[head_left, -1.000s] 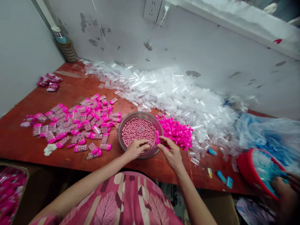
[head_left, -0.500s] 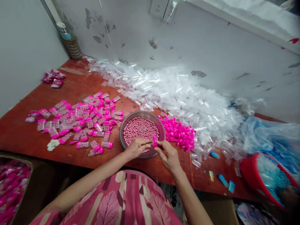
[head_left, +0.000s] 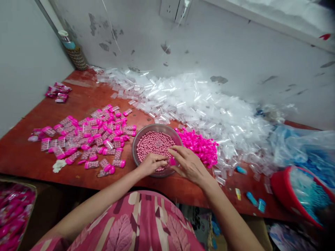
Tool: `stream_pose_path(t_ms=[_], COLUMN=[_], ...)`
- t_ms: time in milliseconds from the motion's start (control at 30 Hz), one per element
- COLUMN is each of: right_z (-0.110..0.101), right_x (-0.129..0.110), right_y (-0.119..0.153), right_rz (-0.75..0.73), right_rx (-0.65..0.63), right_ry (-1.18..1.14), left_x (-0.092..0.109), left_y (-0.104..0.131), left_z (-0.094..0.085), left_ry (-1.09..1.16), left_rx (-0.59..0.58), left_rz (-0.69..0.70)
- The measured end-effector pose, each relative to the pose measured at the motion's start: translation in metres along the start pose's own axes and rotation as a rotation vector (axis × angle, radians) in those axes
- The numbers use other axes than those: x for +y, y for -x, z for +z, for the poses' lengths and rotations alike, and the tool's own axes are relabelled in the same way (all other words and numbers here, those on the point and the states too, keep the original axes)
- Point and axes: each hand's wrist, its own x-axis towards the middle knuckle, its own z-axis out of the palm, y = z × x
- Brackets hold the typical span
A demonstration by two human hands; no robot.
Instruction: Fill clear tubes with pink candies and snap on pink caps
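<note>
Head view: a red-brown worktop [head_left: 28,153] runs across the frame from left to lower right, with a person's two bare hands near the centre
Left hand [head_left: 153,164]: reaches in from the lower left, over the near side of the bowl, thumb and fingers pinching a small clear container
Right hand [head_left: 188,164]: comes from the lower right, thumb and fingers parted around the container's pink cap [head_left: 172,161]; whether they touch it, I cannot tell
Small clear container [head_left: 169,162]: centre of the frame, above the bowl's right half, mostly hidden by the left fingers
Metal bowl [head_left: 157,127]: just below mid-frame, holding round pink beads [head_left: 149,146], a clear piece [head_left: 158,143] lying on top of them
Loose pink caps [head_left: 200,146]: heaped just beside the bowl, right of centre
Clear containers [head_left: 183,99]: a long glossy heap from upper left of centre towards the right
Filled pink-capped containers [head_left: 91,134]: scattered in a broad group, left of centre
White wad [head_left: 59,165]: below that group, lower left
Wrapped packets [head_left: 61,97]: a small cluster further up the left side
Flask [head_left: 69,43]: upper left, in a woven holder [head_left: 77,59]
Red bucket [head_left: 281,183]: lower right, tilted, with blue beads [head_left: 318,195] inside
Blue containers [head_left: 251,198]: two lying left of the bucket
</note>
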Motion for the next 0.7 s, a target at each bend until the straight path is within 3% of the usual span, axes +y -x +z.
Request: stream_pose_path(t_ms=[167,267,400,700], right_z=[0.038,0.063,0.075,0.085], right_x=[-0.003,-0.011,-0.015,-0.004], right_y=[0.004,0.001,-0.006,-0.016], right_rz=[0.161,0.280,0.386,0.284], right_rx=[0.153,0.230,0.305,0.357], right_ry=[-0.010,0.022,0.075,0.046], left_x=[-0.007,-0.005,-0.003,-0.007], left_y=[-0.002,-0.004,-0.006,-0.006], left_z=[-0.001,0.001,0.007,0.001], left_ry=[0.297,0.393,0.453,0.425], left_rx=[0.249,0.333,0.297,0.279], left_rz=[-0.120,-0.177,-0.188,-0.098])
